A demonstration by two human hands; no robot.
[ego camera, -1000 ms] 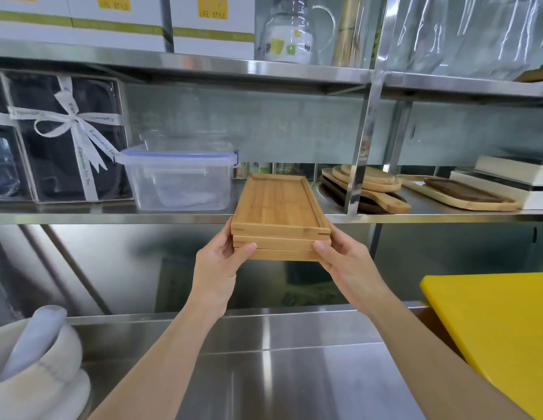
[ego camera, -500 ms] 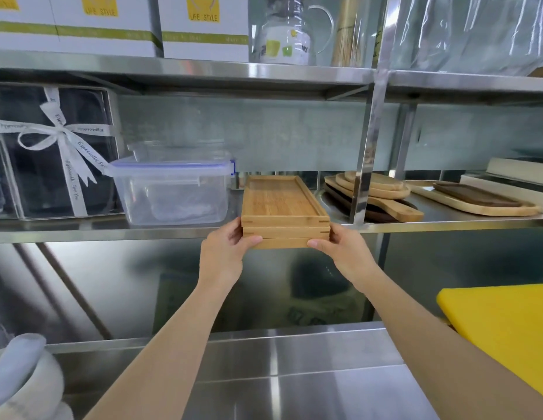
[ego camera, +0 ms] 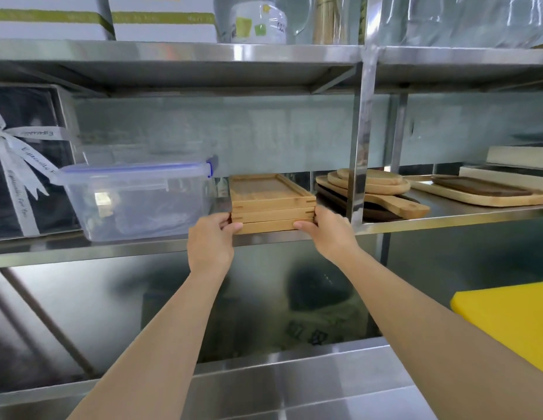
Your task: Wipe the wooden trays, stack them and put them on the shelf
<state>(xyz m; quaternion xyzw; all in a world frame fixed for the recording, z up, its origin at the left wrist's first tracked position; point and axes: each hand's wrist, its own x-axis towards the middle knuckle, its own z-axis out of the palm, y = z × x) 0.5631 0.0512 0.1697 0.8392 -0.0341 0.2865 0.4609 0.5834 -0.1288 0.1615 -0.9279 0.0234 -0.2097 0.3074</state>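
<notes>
A stack of three wooden trays rests on the steel shelf, between a plastic box and a shelf post. My left hand grips the stack's near left corner. My right hand grips its near right corner. The near end of the stack sits just behind the shelf's front edge. The far end reaches toward the back wall.
A clear plastic box with a blue-edged lid stands close on the left. A steel post rises just right of the stack, with round wooden boards behind it. A yellow cutting board lies on the counter at right.
The stack went up and forward from in front of the shelf onto it, both hands still holding its near corners. The view has tilted upward.
</notes>
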